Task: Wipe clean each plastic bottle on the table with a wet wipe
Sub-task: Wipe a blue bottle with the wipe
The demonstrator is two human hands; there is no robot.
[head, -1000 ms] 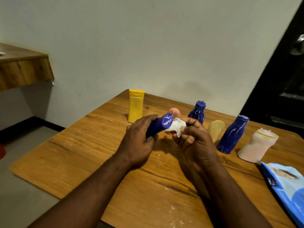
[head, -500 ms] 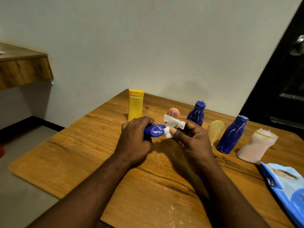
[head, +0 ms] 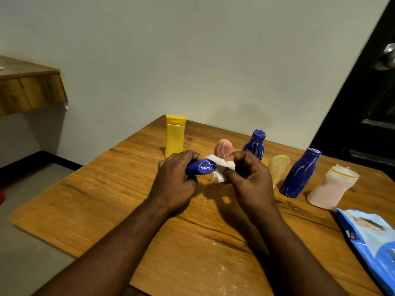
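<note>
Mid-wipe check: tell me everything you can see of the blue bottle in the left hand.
The blue bottle looks like glossy dark-blue plastic. It lies roughly level above the table, its body wrapped by the left hand, so only one flat oval end shows, facing the camera and streaked with whitish marks. The white wet wipe, pinched by the right hand, touches that end's right edge. Its other end is hidden.

We see nothing worn: left forearm point(head: 119, 242) and right forearm point(head: 284, 242) bare to the frame edge, left hand point(head: 173, 184) and right hand point(head: 250, 182) bare.
</note>
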